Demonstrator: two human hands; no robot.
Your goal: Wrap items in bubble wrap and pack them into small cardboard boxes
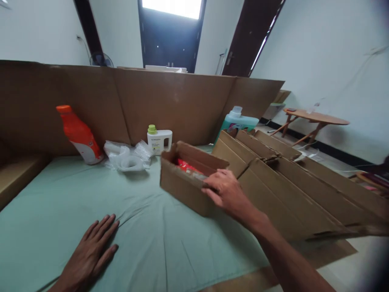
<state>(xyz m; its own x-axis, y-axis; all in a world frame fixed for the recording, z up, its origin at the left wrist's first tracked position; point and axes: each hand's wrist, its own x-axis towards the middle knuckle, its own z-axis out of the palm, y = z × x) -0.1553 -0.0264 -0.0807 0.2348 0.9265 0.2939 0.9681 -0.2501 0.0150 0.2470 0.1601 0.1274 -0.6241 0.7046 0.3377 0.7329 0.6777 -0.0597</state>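
Observation:
My left hand (92, 249) lies flat on the green cloth (136, 243), fingers stretched out, holding nothing. With my right hand (226, 190) I grip the near right edge of an open cardboard box (185, 190). The box stands at an angle on the cloth, in front of me. Inside it shows a red packet (186, 165) with something pale beside it; my fingers hide part of the contents. Behind the box stands a white jug with a green cap (156, 142). Clear bubble wrap (127, 156) lies to the left of the jug.
A red bottle (80, 136) leans at the back left. Folded cardboard (288, 190) fills the right side, with a teal jug (240, 121) behind it. A tall cardboard wall (176, 105) closes off the back. Beyond, a small wooden table (316, 117) stands by the wall.

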